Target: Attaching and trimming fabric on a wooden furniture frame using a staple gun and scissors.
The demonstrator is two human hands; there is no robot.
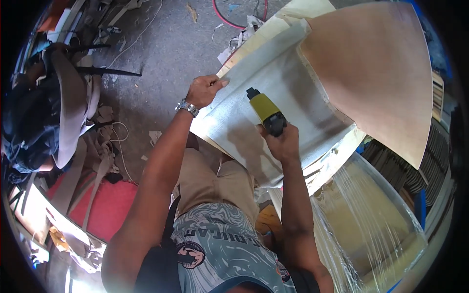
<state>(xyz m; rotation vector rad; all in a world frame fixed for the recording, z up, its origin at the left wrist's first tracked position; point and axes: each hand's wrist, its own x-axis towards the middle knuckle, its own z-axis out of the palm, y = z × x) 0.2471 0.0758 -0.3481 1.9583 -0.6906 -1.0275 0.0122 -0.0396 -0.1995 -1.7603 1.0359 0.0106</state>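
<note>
A grey-white sheet of material [259, 68] lies over a pale curved wooden piece [286, 12], which joins a fan-shaped tan panel [366, 73] on the right. My left hand [200, 92] grips the left edge of the sheet, fingers curled at its border. My right hand [286, 144] is closed on the handle of a yellow-green and black power tool [264, 107], probably a stapler or nailer, held over the middle of the sheet with its black nose pointing away from me.
Black bags and grey straps [29, 122] pile at the left, with a red cushion [102, 210] below. A red hose [222, 17] and scraps lie on the concrete floor. A plastic-wrapped padded piece [371, 219] and stacked slats [400, 166] are at the lower right.
</note>
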